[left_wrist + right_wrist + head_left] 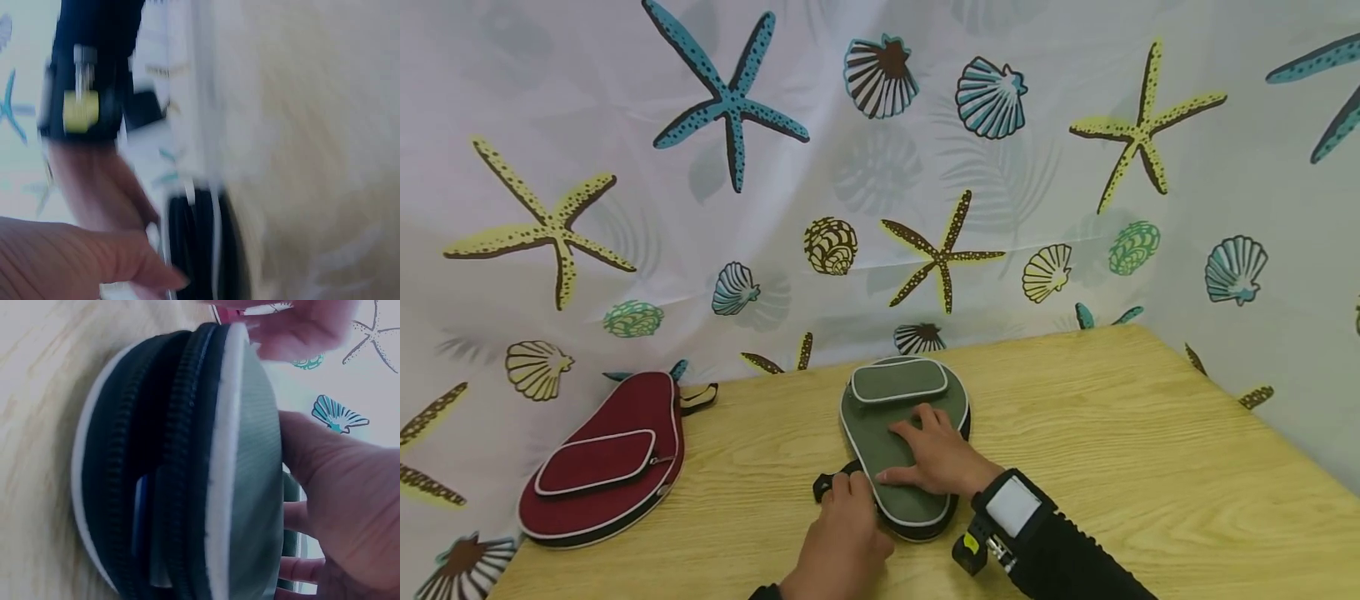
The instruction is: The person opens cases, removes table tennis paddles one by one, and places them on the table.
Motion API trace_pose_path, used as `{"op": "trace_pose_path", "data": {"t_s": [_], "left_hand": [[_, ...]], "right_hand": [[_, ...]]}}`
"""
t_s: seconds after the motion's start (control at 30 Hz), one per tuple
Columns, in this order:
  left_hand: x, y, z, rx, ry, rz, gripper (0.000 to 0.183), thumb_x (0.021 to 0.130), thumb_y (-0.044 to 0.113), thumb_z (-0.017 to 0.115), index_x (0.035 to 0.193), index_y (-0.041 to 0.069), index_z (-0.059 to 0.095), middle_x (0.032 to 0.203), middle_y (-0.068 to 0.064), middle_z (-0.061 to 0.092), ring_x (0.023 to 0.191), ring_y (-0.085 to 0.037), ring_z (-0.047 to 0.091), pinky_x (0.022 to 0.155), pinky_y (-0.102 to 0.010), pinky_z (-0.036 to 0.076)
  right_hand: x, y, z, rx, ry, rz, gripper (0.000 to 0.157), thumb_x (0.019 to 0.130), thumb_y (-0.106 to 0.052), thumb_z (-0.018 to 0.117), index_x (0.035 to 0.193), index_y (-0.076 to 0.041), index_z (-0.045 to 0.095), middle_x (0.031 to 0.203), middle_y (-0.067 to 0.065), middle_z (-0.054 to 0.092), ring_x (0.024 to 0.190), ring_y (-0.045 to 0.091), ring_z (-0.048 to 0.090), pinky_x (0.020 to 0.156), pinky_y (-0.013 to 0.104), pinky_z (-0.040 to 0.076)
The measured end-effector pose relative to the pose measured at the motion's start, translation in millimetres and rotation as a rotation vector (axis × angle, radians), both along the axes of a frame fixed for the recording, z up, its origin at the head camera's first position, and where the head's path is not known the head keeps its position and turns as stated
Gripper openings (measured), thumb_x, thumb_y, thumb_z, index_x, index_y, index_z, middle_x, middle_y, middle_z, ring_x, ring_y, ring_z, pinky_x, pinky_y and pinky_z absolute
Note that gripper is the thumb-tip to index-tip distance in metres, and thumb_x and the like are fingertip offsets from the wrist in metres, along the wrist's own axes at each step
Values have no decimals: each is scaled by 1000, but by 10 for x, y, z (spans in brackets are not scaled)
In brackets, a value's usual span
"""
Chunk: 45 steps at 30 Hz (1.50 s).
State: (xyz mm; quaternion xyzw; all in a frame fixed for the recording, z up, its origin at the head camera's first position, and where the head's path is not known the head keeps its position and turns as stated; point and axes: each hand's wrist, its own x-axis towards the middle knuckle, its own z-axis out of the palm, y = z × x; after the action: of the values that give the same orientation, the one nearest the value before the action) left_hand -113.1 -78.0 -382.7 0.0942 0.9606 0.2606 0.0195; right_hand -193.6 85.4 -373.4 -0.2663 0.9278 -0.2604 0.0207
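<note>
A green table tennis paddle case (887,450) with white piping lies on the table, narrow end towards me. My right hand (938,457) rests on its top with fingers spread. At the case's left edge, my left hand (847,533) has its fingers curled at the zipper, beside a short black strap (824,485). In the left wrist view, the left thumb (150,262) meets the black zipper band (197,250); the pull tab is hidden. The right wrist view shows the zipper (178,425) parted at the near end, with something bluish inside (140,519).
A dark red paddle case (617,417) with a front pocket and black strap (700,398) lies at the table's left. The wooden table (1075,400) extends to the right. A curtain (850,167) printed with starfish and shells hangs behind.
</note>
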Motion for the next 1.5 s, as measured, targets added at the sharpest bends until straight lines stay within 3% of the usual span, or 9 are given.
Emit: {"op": "trace_pose_path", "data": {"t_s": [0.13,0.3,0.53,0.67,0.77,0.97,1.13,1.3,1.5], "left_hand": [[53,243,23,-106,45,-70,53,83,12,76,124,-12,55,120,-25,46,108,-40,47,87,-54,48],[-12,456,42,-200,72,-107,72,87,32,80,136,-12,52,138,-32,47,126,-48,47,97,-58,45],[-122,611,1,-354,244,6,86,76,49,86,134,-9,58,125,-38,57,108,-48,61,85,-56,52],[-155,700,-23,-480,325,89,86,73,56,85,128,-7,64,118,-34,63,98,-43,67,80,-51,55],[-170,721,-22,-513,344,104,85,75,56,83,126,-10,63,115,-35,64,93,-42,69,78,-48,57],[-146,630,38,-344,339,70,68,87,37,75,125,-16,58,108,-36,64,77,-40,70,63,-43,58],[-143,496,78,-120,296,50,58,95,19,66,137,-16,48,105,-30,64,74,-40,69,60,-44,57],[-140,339,117,80,227,57,66,96,8,62,150,-11,30,113,-32,59,73,-37,67,58,-44,56],[-121,200,152,256,145,100,79,97,1,54,160,1,5,135,-38,44,74,-28,63,61,-42,53]], "right_hand": [[-13,31,17,-45,-18,-2,58,94,-38,71,137,-1,59,135,25,45,129,48,42,98,61,43],[-21,92,-1,-121,4,-35,44,98,-26,68,131,1,62,133,24,52,126,45,48,100,59,43],[13,138,15,-220,81,-163,29,97,-18,68,120,-2,68,122,21,56,118,44,51,95,58,45],[28,169,43,-267,117,-275,30,96,-19,69,121,-2,66,124,27,49,118,49,43,90,60,43],[21,181,44,-302,127,-347,37,95,-19,70,126,0,61,126,30,44,119,49,37,88,61,40],[-34,213,72,-435,183,-483,51,97,-22,68,134,6,46,126,32,36,114,45,30,90,58,34],[-43,198,105,-529,256,-542,47,100,-24,63,131,7,44,121,30,39,109,43,34,86,54,36],[-38,158,87,-513,282,-516,37,99,-20,64,121,7,50,109,25,49,102,38,46,79,46,40],[21,56,-6,-323,229,-377,37,91,-22,75,111,4,59,102,19,56,90,29,55,70,39,48]]}}
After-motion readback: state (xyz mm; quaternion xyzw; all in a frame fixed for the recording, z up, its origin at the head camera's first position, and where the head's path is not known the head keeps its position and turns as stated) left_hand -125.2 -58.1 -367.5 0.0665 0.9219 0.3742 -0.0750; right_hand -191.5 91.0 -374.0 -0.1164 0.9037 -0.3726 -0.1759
